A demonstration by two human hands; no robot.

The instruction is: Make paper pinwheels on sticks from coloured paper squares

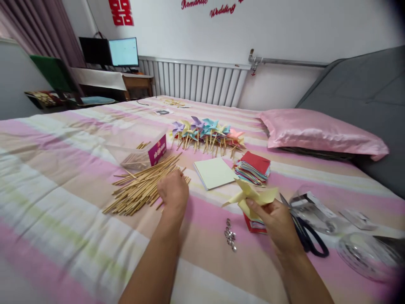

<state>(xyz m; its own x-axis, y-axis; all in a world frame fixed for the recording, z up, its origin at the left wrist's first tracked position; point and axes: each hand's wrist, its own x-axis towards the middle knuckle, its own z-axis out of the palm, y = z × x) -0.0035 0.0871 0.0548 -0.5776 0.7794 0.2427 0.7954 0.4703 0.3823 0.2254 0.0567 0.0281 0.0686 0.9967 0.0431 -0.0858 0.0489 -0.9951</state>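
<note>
Between the thumb and fingers of my right hand [280,219] is a pale yellow paper pinwheel [245,197] with folded blades. Under it, a small stack of coloured paper with a red sheet [253,226] shows in part. My left hand [173,189] is closed at the right side of a loose pile of thin wooden sticks [136,192]. A stick end pokes out beside its curled fingers; the fingertips are hidden. Shiny metal pins [230,236] lie on the bedspread between my arms. Black-handled scissors [305,232] rest just right of my right hand.
Finished pinwheels on sticks [205,131] lie in a heap farther back. A clear plastic box [136,154] holds more sticks. Pale square paper [215,173] sits by a red-topped stack [253,166]. Clear packaging [316,211] and a pink pillow [319,131] are at right.
</note>
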